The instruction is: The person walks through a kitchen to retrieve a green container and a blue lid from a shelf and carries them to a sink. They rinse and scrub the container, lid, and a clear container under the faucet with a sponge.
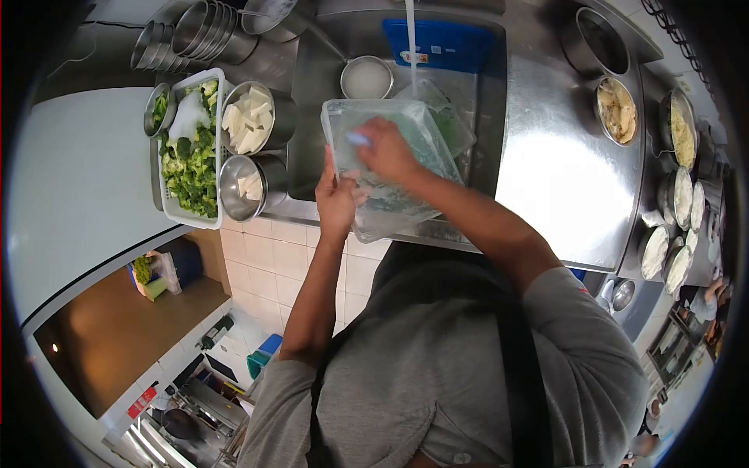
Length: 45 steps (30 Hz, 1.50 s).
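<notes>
A clear plastic container [421, 129] is tilted over the sink's front edge, its surface wet and partly sudsy. My left hand [337, 204] grips its left side, thumb up along the rim and fingers seen through the wall. My right hand [386, 152], smeared by motion, is at the container with its fingers closed around a small pale blue-white scrubbing pad [359, 139]. The pad is mostly hidden by the fingers. Behind the container, water runs in a stream [412, 47] into the sink [488, 117].
In the sink stand a blue plastic container [441, 45], a round bowl of whitish liquid [367, 78] and another clear container [456, 117]. To the left are a white basket [211, 222] of broccoli and metal pots with white chunks [248, 121]. A steel counter [562, 156] lies right, with several filled bowls beyond.
</notes>
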{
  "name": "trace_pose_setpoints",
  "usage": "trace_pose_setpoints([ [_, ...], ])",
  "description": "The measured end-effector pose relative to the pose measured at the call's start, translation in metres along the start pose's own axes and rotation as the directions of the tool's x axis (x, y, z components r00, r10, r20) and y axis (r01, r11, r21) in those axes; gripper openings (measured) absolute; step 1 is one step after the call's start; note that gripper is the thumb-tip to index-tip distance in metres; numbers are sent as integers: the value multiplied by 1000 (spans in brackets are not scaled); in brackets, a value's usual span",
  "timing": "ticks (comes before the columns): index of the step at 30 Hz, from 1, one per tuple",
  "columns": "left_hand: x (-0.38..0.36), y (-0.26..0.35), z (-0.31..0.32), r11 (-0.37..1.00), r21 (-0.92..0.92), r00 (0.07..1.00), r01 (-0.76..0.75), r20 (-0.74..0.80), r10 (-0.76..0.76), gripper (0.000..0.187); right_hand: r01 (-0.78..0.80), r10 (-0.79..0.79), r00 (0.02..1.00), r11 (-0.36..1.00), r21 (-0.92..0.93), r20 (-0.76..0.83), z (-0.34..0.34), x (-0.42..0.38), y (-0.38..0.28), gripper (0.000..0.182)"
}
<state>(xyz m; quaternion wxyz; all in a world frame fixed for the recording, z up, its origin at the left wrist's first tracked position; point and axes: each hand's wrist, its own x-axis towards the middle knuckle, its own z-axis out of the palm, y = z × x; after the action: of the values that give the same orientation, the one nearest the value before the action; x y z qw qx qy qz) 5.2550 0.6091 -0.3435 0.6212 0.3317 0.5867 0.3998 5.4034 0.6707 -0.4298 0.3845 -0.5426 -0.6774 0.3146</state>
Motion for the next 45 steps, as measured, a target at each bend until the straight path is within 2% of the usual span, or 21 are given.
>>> trace_pose_setpoints([
  [3, -2, -1, 8, 999, 40, 999, -34, 37, 33, 72, -151, 144, 979, 988, -38, -143, -8, 43, 11, 33],
  [7, -3, 4, 10, 973, 193, 992, -125, 50, 117, 74, 25, -23, 978, 1000, 7, -206, -21, 45, -24, 33],
  [9, -11, 8, 14, 980, 154, 991, -130, 37, 126, 77, -227, 220, 925, 974, 13, -310, -14, 42, 2, 32],
  [12, -19, 10, 16, 969, 170, 984, -178, 16, 178, 80, -540, 461, 722, 842, -3, -516, 8, 39, 91, 28],
  [15, -24, 13, 19, 986, 111, 992, -127, 21, 125, 81, -756, 737, 501, 628, 185, -453, -14, 53, 102, 33],
  [16, -24, 14, 20, 993, 74, 996, -90, 31, 88, 81, -701, 695, 556, 687, 192, -455, -11, 56, 96, 32],
  [18, -15, 10, 19, 977, 170, 990, -132, 67, 122, 81, -581, 600, 650, 788, 204, -466, 1, 58, 74, 30],
  [21, -2, -1, 9, 972, 199, 991, -128, 50, 120, 80, -421, 443, 886, 893, 161, -138, -13, 37, -11, 25],
  [22, 2, -1, 3, 975, 191, 993, -115, 32, 111, 80, -335, 345, 938, 928, 161, -36, -14, 28, -21, 25],
  [24, 3, 4, -8, 984, 161, 995, -80, -43, 88, 81, -247, 232, 969, 909, 337, 85, -20, 6, -24, 27],
  [25, 3, 7, -14, 988, 142, 994, -62, -81, 75, 82, -210, 166, 976, 882, 421, 139, -28, -6, -23, 28],
  [27, 0, 11, -33, 997, -53, 998, -56, -38, 54, 82, -470, 433, 883, 811, 349, 182, -80, -18, -31, 27],
  [29, -10, 26, -50, 989, -149, 998, 11, -64, -20, 85, -541, 611, 789, 646, 537, 60, -124, -26, -14, 28],
  [31, -18, 40, -59, 976, -212, 998, 59, -19, -65, 86, -376, 704, 706, 276, 885, 81, -144, -38, 46, 34],
  [35, -16, 46, -46, 967, -218, 991, 135, 51, -127, 88, -439, 701, 664, 84, 895, 260, -170, -50, 31, 46],
  [39, 11, -8, -44, 984, -149, 976, 98, 208, -65, 83, -495, 645, 689, 87, 864, 330, -195, -60, 17, 60],
  [41, 40, -37, -20, 925, 251, 950, -286, 204, 238, 80, -458, 638, 736, 226, 860, 225, -219, -51, -3, 62],
  [42, 45, -46, -5, 783, 432, 894, -448, 243, 378, 80, -438, 628, 758, 293, 850, 175, -230, -46, -14, 63],
  [43, 33, -26, 17, 495, 729, 864, -473, 274, 422, 76, -445, 629, 766, 369, 816, 134, -239, -42, -21, 69],
  [44, 30, -20, 41, 470, 711, 840, -522, 333, 429, 72, -483, 601, 795, 548, 683, 81, -243, -37, -27, 69],
  [45, 27, -10, 65, 568, 620, 841, -541, 380, 385, 67, -497, 561, 827, 697, 517, 39, -243, -32, -34, 68],
])
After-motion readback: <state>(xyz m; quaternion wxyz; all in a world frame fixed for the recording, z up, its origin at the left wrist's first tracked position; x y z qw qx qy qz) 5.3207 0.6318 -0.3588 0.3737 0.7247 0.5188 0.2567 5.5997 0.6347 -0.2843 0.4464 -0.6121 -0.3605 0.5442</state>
